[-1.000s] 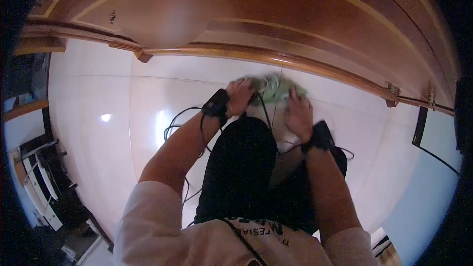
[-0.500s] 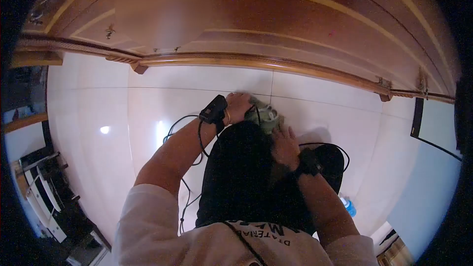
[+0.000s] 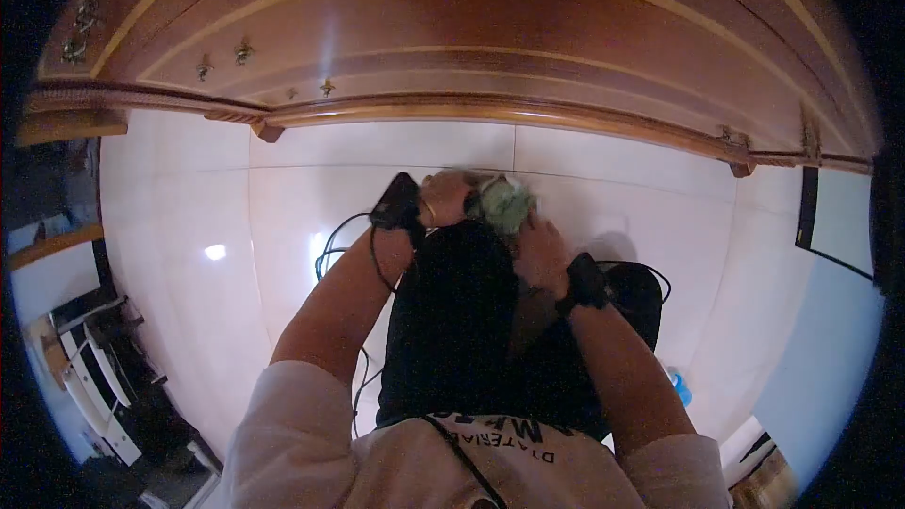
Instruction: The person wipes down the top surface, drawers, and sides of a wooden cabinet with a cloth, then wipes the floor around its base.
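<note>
A crumpled pale green cloth (image 3: 505,204) is bunched between my two hands, just beyond my dark-trousered knee and over the white floor. My left hand (image 3: 447,199) closes on its left side, though the fingertips are blurred. At the cloth's lower right edge, my right hand (image 3: 542,250) holds on with its fingers bent in, partly smeared by motion. Each wrist wears a black strapped device, and a black cable (image 3: 325,250) loops beside my left forearm.
A long wooden cabinet (image 3: 452,57) with small metal handles stands ahead on short feet. White tiles (image 3: 189,320) cover the floor. To the left is dark furniture with white items (image 3: 94,386); a blue bottle-like object (image 3: 681,388) sits behind my right arm. A pale panel (image 3: 839,221) stands right.
The cloth is now more bunched up between my hands. My right hand has gone from spread fingers to closing on its edge, and my left hand has shifted slightly left.
</note>
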### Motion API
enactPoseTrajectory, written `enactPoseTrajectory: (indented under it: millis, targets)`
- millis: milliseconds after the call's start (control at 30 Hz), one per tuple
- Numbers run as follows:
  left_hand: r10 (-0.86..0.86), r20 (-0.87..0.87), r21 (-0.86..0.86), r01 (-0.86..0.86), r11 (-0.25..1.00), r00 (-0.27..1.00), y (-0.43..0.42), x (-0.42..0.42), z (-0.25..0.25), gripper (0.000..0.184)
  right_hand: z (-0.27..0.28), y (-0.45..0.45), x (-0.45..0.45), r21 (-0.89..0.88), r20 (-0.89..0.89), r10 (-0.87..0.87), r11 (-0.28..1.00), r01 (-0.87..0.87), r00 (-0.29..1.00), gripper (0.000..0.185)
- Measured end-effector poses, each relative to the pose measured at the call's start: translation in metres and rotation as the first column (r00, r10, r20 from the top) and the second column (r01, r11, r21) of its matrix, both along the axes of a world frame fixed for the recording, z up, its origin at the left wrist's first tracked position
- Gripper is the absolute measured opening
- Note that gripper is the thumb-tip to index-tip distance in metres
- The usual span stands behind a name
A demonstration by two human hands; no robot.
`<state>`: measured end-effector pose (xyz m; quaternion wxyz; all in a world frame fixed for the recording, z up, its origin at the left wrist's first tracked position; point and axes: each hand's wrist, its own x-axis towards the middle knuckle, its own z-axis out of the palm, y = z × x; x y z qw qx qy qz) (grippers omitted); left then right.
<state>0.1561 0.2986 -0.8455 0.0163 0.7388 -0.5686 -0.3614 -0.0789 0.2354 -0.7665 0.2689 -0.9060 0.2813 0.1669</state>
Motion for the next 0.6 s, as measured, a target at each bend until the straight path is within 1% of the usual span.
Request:
enactPoseTrajectory:
  millis: [33, 67, 100, 167, 200, 233, 267, 300, 333, 367, 400, 433, 467, 500, 533, 567, 600]
  targets:
    - [-0.104, 0.014, 0.067, 0.103, 0.992, 0.994, -0.002, 0.006, 0.035, 0.040, -0.016, 0.005, -0.016, 0.038, -0.044, 0.043, 0.998, -0.041, 0.998, 0.047]
    - [-0.206, 0.020, 0.131, 0.202, 0.971, 0.978, -0.001, 0.011, 0.057, 0.044, -0.032, 0.006, -0.027, 0.075, -0.087, 0.089, 0.994, -0.082, 0.992, 0.048]
    - [-0.163, -0.023, -0.007, 0.163, 0.987, 0.986, 0.006, 0.014, 0.047, 0.043, -0.046, 0.004, -0.030, 0.008, -0.004, 0.096, 0.995, -0.096, 0.995, 0.048]
    - [-0.071, 0.183, -0.156, 0.100, 0.983, 0.981, 0.024, 0.020, 0.028, 0.050, -0.063, -0.001, -0.027, -0.128, 0.148, 0.123, 0.986, -0.104, 0.981, 0.047]
    - [0.045, 0.132, -0.204, -0.017, 0.979, 0.990, 0.035, 0.034, 0.007, 0.056, -0.057, -0.006, -0.016, -0.141, 0.133, 0.108, 0.986, -0.089, 0.985, 0.049]
    - [0.073, 0.204, -0.159, -0.040, 0.986, 0.976, 0.031, 0.036, 0.034, 0.056, -0.051, -0.014, 0.002, -0.160, 0.120, 0.091, 0.985, -0.071, 0.989, 0.050]
    - [0.031, 0.250, -0.110, -0.004, 0.994, 0.968, 0.031, 0.044, 0.039, 0.051, -0.054, -0.023, 0.019, -0.138, 0.142, 0.055, 0.990, -0.035, 0.988, 0.051]
    - [0.038, 0.113, -0.186, -0.016, 0.982, 0.993, 0.033, 0.060, 0.018, 0.047, -0.058, -0.030, 0.027, -0.112, 0.165, 0.020, 0.994, -0.001, 0.986, 0.052]
    - [-0.025, 0.171, -0.226, 0.064, 0.972, 0.985, 0.023, 0.051, 0.041, 0.042, -0.082, -0.030, 0.025, -0.271, 0.161, 0.055, 0.963, -0.010, 0.985, 0.053]
    - [0.037, -0.064, -0.187, -0.048, 0.981, 0.997, 0.029, 0.074, 0.007, 0.040, -0.124, -0.024, 0.020, -0.416, 0.147, 0.089, 0.909, -0.019, 0.985, 0.054]
    - [0.109, -0.210, -0.114, -0.135, 0.984, 0.972, 0.020, 0.082, -0.004, 0.040, -0.165, -0.019, 0.015, -0.552, 0.127, 0.122, 0.833, -0.032, 0.984, 0.054]
    - [0.196, -0.337, -0.030, -0.218, 0.975, 0.921, 0.004, 0.081, 0.003, 0.041, -0.165, -0.029, 0.005, -0.527, 0.108, 0.123, 0.849, -0.048, 0.987, 0.055]
    - [0.286, -0.375, 0.063, -0.284, 0.957, 0.882, -0.010, 0.078, 0.008, 0.041, -0.164, -0.038, -0.005, -0.501, 0.089, 0.124, 0.863, -0.064, 0.988, 0.055]
    - [0.381, -0.402, 0.159, -0.346, 0.925, 0.833, -0.030, 0.063, 0.027, 0.040, -0.122, -0.061, -0.027, -0.301, 0.073, 0.102, 0.951, -0.075, 0.992, 0.054]
    - [0.211, -0.335, 0.110, -0.184, 0.977, 0.918, -0.053, 0.048, 0.036, 0.042, -0.078, -0.082, -0.051, -0.084, 0.055, 0.083, 0.993, -0.078, 0.995, 0.054]
    - [0.029, -0.258, 0.075, -0.009, 0.997, 0.966, -0.077, 0.030, 0.039, 0.045, -0.049, -0.098, -0.072, -0.068, 0.013, 0.034, 0.997, -0.033, 0.999, 0.052]
    - [-0.132, -0.216, -0.002, 0.135, 0.991, 0.967, -0.104, 0.000, 0.036, 0.044, -0.027, -0.115, -0.097, -0.055, -0.027, -0.015, 0.998, 0.013, 1.000, 0.050]
